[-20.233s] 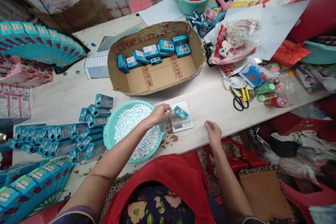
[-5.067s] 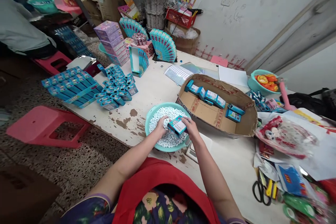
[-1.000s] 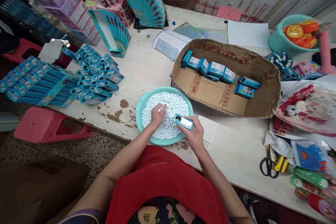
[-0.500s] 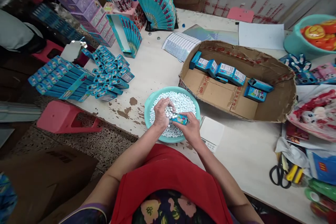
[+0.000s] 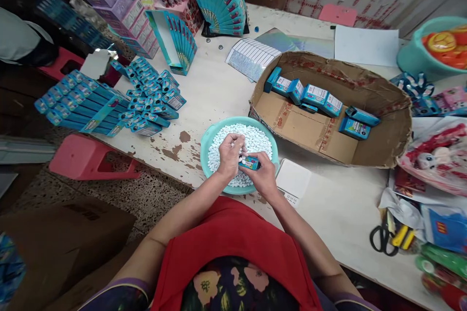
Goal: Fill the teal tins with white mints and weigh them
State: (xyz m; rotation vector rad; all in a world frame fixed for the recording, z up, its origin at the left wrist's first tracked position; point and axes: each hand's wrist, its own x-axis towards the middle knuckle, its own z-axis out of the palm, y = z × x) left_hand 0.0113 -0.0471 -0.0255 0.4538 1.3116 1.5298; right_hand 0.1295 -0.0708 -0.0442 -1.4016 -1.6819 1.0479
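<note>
Over a turquoise basin point(image 5: 205, 155) heaped with small white candies point(image 5: 257, 138), my two hands meet near the middle. My right hand point(image 5: 264, 172) grips a small blue candy box point(image 5: 251, 162) lying on its side, its left end facing my other hand. Curled fingers of my left hand point(image 5: 230, 153) close around some white candies at that end of the box. A few candies show between the fingertips and the box; the box opening itself is mostly hidden.
Right of the basin lie a white scale point(image 5: 293, 178) and a cut-down cardboard box point(image 5: 379, 153) with several blue boxes. Stacked blue packs point(image 5: 149, 99) stand at left, purple boxes point(image 5: 116, 0) behind them. Scissors point(image 5: 383, 240) lie at far right, below a turquoise tub point(image 5: 408, 58).
My left hand has turned and closed more, moving right against the end of the box. Fewer candies show in it now. The right hand still holds the box in place.
</note>
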